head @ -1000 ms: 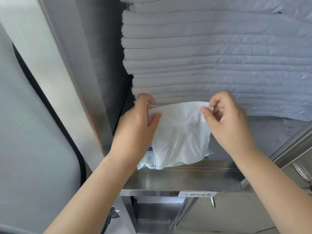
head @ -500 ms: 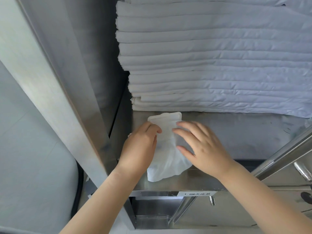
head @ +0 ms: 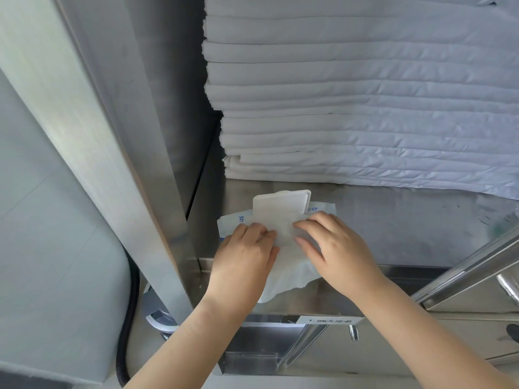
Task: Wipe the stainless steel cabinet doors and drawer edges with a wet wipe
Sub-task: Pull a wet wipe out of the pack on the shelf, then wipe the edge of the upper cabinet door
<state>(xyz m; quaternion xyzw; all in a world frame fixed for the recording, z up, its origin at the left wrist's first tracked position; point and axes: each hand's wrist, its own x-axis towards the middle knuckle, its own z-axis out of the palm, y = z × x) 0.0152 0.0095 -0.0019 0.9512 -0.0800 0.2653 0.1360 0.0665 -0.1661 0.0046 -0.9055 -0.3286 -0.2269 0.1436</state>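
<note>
The grip of our left hand (head: 243, 258) is closed on the wet wipe (head: 292, 276). The fingers are bent over its top edge and the thumb is tucked against it. The rest of the wipe hangs down loose over the front edge of the steel shelf (head: 407, 226), between our two wrists. Our right hand (head: 338, 252) grips nothing. Its fingers are out nearly straight and lie flat on the white lid (head: 280, 210) of the wipe pack (head: 233, 220). The pack lies on the shelf near its left end, and we see blue print on it, too small to read. We cannot tell if the lid is fully down. Behind the pack, at the back of the shelf, sits a tall pile of folded white sheets (head: 365, 108). It does not touch the pack. To the left stands a tall steel door (head: 92, 141), swung open toward us, with a black hose (head: 130, 310) beside its lower part. A small label (head: 328, 320) is stuck on the shelf's front edge. At the far right we see a shiny handle (head: 508, 287).
</note>
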